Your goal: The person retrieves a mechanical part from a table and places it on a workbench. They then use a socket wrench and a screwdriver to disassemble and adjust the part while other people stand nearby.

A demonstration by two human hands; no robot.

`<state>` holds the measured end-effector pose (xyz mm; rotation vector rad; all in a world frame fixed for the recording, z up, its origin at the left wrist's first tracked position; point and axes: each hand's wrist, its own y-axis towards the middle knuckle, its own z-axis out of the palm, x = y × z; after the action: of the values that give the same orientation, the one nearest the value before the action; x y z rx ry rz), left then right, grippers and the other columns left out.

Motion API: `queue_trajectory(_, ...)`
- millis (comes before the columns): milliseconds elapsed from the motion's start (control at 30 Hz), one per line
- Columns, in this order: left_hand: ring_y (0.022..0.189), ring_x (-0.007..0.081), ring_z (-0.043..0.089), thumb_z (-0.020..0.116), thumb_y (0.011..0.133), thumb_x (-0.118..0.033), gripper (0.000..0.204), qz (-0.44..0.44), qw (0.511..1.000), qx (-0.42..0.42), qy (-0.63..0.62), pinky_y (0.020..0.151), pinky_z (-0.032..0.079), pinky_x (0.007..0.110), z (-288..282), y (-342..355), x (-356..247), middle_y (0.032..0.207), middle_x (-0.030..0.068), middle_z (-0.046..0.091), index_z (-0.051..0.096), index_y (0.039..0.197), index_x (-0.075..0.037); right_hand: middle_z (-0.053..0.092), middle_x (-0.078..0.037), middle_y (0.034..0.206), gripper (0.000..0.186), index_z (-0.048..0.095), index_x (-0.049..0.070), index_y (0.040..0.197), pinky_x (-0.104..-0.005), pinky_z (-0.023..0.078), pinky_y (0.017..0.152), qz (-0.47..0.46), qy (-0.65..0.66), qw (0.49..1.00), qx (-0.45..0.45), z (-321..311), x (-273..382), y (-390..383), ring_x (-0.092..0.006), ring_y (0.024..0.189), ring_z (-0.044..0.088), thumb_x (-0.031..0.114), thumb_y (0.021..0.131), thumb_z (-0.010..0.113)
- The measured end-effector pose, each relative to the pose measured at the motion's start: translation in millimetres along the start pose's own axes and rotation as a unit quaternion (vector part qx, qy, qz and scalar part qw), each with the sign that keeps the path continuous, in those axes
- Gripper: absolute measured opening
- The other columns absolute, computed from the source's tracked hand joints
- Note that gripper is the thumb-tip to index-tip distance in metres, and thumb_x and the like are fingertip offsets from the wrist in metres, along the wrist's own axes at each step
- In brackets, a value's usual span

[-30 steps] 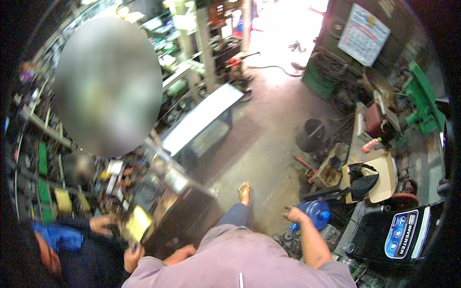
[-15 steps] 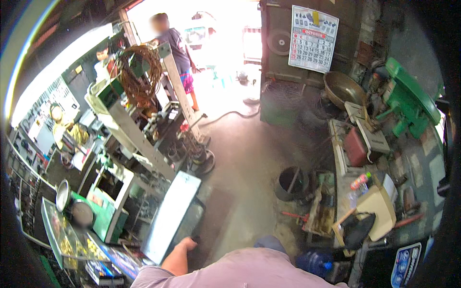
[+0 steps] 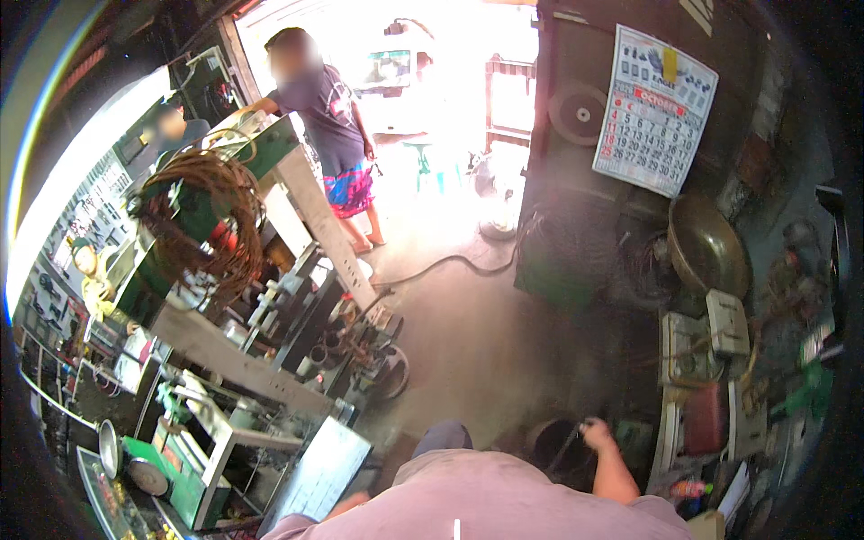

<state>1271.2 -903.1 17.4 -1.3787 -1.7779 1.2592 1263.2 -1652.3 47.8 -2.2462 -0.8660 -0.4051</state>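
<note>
At the lower right, my right hand [image 3: 596, 434] has loosely curled fingers over a dark bucket [image 3: 549, 443], beside the thin bar across it; whether it grips the bar is unclear. My left hand [image 3: 353, 500] is mostly hidden behind my shirt, near a pale flat-topped piece [image 3: 319, 463] at the lower left.
A cluttered metal rack [image 3: 283, 207] with coiled hose stands left; two people [image 3: 333, 126] [image 3: 178, 135] are beside it. A cable [image 3: 459, 265] crosses the floor [image 3: 450, 360] toward the bright doorway [image 3: 450, 108]. A calendar [image 3: 652, 112], large basin [image 3: 706, 243] and cluttered bench [image 3: 702, 423] line the right.
My view has swung up and forward toward the doorway, bringing the rack nearer. My right hand, hidden half a second ago, shows over the bucket; my left hand has dropped behind my body.
</note>
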Motion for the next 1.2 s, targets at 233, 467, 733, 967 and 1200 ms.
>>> queue_trajectory(233, 0.126, 0.0347, 0.066, 0.077, 0.079, -0.038, 0.067, -0.055, 0.993, -0.017, -0.099, 0.104, 0.053, 0.046, -153, 66, -59, 0.137, 0.0226, 0.068, 0.067, 0.136, -0.003, 0.071, -0.023, 0.131, 0.042, 0.069, -0.001, 0.131, -0.0432, 0.051, 0.109, -0.051, 0.077, 0.99, -0.102, -53, 205, 225, -0.0349, 0.125, 0.066, 0.019, 0.094, 0.071)
queue_trajectory(467, 0.124, 0.0338, 0.067, 0.078, 0.078, -0.037, 0.066, 0.031, 0.998, 0.002, -0.053, 0.102, 0.054, 0.045, -409, 226, -242, 0.135, 0.0215, 0.07, 0.069, 0.134, -0.002, 0.075, -0.014, 0.121, 0.037, 0.076, 0.004, 0.125, -0.0423, 0.052, 0.102, 0.125, -0.205, 0.911, 0.336, 41, 241, 311, -0.0255, 0.117, 0.069, 0.026, 0.095, 0.075)
queue_trajectory(733, 0.106, 0.0297, 0.074, 0.076, 0.082, -0.026, 0.068, 0.089, 0.964, -0.095, -0.23, 0.094, 0.058, 0.039, -687, 346, -462, 0.129, 0.0213, 0.072, 0.06, 0.144, -0.004, 0.075, -0.016, 0.124, 0.043, 0.075, 0.005, 0.124, -0.0414, 0.054, 0.1, 0.108, -0.179, 0.911, 0.355, 31, 357, 499, -0.0269, 0.115, 0.071, 0.036, 0.094, 0.072)
queue_trajectory(967, 0.122, 0.0356, 0.068, 0.08, 0.083, -0.039, 0.057, 0.048, 0.992, -0.103, -0.056, 0.104, 0.054, 0.044, -804, 413, -528, 0.133, 0.021, 0.07, 0.073, 0.13, -0.008, 0.069, -0.016, 0.137, 0.051, 0.072, 0.007, 0.129, -0.0426, 0.054, 0.103, -0.008, -0.226, 0.964, 0.143, -41, 555, 783, -0.0325, 0.125, 0.067, 0.045, 0.096, 0.067)
queue_trajectory(1200, 0.12, 0.0359, 0.069, 0.075, 0.08, -0.03, 0.061, 0.087, 0.955, -0.208, -0.193, 0.104, 0.054, 0.041, -989, 497, -611, 0.127, 0.024, 0.072, 0.069, 0.135, -0.004, 0.076, -0.016, 0.121, 0.046, 0.071, 0.003, 0.13, -0.0431, 0.058, 0.095, -0.058, -0.049, 0.99, 0.115, -59, 787, 980, -0.0306, 0.11, 0.073, 0.031, 0.092, 0.072)
